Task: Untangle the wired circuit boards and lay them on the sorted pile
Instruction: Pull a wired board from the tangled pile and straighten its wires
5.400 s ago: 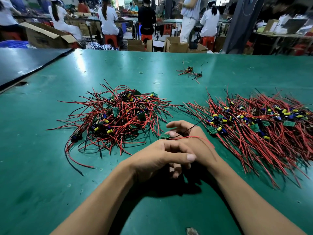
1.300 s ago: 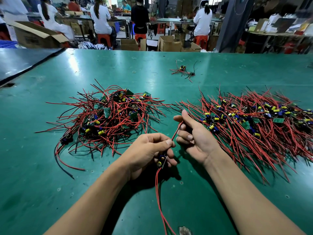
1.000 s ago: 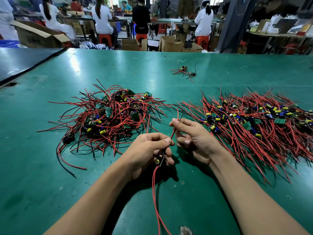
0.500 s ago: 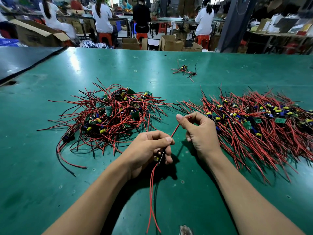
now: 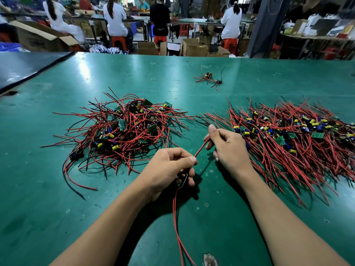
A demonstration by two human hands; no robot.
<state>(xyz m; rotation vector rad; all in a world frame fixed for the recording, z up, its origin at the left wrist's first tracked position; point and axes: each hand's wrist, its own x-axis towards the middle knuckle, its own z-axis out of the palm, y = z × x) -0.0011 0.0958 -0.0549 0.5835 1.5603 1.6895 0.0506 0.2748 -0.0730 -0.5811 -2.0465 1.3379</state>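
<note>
We hold one wired circuit board (image 5: 182,179) in our left hand (image 5: 169,166), near the middle of the green table (image 5: 48,217). The fingers curl round it and hide most of it. A red wire (image 5: 200,148) runs up and right from that thumb to our right hand (image 5: 228,148), which pinches its far end with the knuckles up. Two more red leads (image 5: 175,217) trail from the board toward the near edge and run out of view.

To the left lies the tangled heap (image 5: 123,131), with its loops and wire ends reaching almost to our left knuckles. To the right lies the sorted pile (image 5: 288,139), its wires fanned toward us. Our right hand rests over its near-left edge, covering a few leads. The wire tips of the two heaps nearly meet just beyond our hands. Farther off sit a stray board (image 5: 208,78) and a small ring (image 5: 153,79). A dark mat (image 5: 25,66) covers the table at far left. Beyond the table are cardboard boxes (image 5: 194,48), red stools (image 5: 117,42), and people seated at benches (image 5: 116,18).

A little over a second ago our right palm faced up, open, with the wire across its fingers. Now it is turned over and closed on the wire. The left hand's grip is unchanged, and the trailing leads reach nearer to us than half a second ago.
</note>
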